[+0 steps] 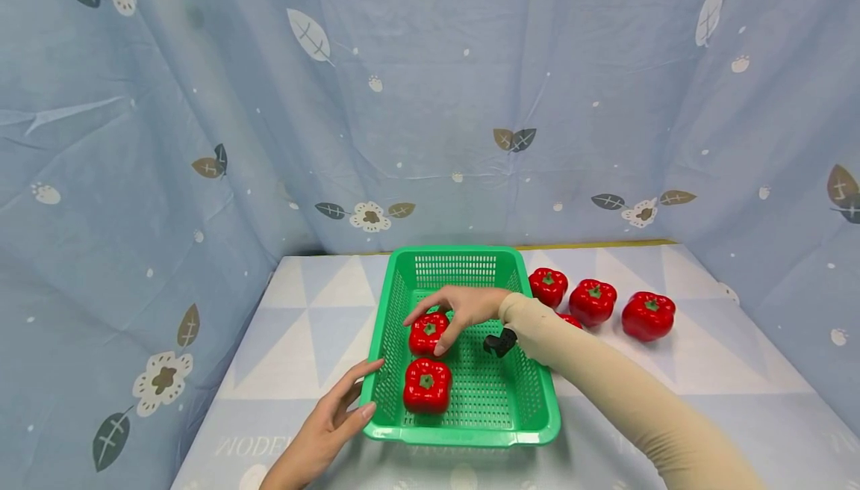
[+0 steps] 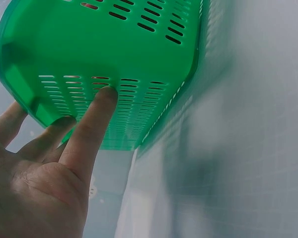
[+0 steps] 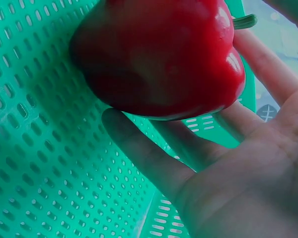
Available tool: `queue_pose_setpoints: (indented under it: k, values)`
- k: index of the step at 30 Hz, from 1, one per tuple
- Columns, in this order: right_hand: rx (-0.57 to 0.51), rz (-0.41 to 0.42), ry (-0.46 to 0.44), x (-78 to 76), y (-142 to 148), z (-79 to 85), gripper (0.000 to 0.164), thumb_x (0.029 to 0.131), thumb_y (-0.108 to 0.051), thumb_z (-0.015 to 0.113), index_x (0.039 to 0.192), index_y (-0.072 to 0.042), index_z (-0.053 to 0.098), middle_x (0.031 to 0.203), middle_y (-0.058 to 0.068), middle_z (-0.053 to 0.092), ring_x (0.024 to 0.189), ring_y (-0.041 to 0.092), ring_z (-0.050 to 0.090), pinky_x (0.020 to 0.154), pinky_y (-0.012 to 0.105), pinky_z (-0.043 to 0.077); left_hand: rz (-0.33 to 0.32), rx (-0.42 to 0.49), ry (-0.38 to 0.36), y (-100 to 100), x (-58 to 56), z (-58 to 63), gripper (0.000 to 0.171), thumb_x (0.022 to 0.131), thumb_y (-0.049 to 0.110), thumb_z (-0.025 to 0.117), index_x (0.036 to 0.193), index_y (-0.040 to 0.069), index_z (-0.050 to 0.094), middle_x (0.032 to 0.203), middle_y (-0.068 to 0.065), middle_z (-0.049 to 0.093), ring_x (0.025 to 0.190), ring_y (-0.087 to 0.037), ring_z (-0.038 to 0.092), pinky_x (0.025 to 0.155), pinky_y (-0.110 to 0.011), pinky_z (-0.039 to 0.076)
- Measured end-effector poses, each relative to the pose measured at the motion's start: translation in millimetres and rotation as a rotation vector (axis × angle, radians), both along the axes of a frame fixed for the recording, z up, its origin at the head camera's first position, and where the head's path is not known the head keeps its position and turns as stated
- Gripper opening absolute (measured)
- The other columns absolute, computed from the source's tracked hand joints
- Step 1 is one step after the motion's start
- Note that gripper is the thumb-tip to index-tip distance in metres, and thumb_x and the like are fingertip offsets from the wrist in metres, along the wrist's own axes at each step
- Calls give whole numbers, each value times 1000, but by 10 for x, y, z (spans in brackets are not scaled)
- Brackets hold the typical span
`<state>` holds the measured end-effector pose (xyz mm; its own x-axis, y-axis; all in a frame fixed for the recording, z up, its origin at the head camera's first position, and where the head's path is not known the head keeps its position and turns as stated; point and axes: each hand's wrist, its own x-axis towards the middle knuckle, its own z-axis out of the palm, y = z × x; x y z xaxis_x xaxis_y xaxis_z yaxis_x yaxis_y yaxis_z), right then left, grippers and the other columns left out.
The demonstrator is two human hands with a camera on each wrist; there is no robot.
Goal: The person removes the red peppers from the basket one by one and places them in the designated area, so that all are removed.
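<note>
A green slotted plastic basket [image 1: 470, 436] stands on the table. My right hand [image 1: 463, 307] reaches into its left half and holds a red bell pepper [image 1: 427, 337] between thumb and fingers. In the right wrist view this bell pepper [image 3: 159, 59] is close to the perforated basket floor, its green stem toward the palm. A second red bell pepper [image 1: 427, 387] sits stem-up just in front of it. My left hand [image 1: 329, 419] is at the basket's front left corner. In the left wrist view, its nearly straight fingers [image 2: 92, 126] touch the slotted outer wall [image 2: 139, 59].
Right of the basket lie several more red bell peppers, among them one by the rim [image 1: 548, 285], one beside it [image 1: 593, 302] and one farthest right [image 1: 648, 317]. Another is mostly hidden behind my right sleeve [image 1: 591, 370]. A blue patterned curtain [image 1: 437, 101] hangs behind the table.
</note>
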<state>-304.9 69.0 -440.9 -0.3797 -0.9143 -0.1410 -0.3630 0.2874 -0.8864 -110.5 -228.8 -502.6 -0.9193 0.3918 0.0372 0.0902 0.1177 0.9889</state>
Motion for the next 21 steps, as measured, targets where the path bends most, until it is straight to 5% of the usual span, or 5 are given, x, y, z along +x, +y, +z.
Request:
queue_pose_setpoints:
  k: [21]
  values:
    - [30,-18,60,3,-9,8,68,89,-19,90,152,-11,66,140,-5,71,125,16,65,105,41,55,3,6,24,-6,8,-9,59,114,10,59,170,16,40,178,-14,21,158,-59,21,111,-30,45]
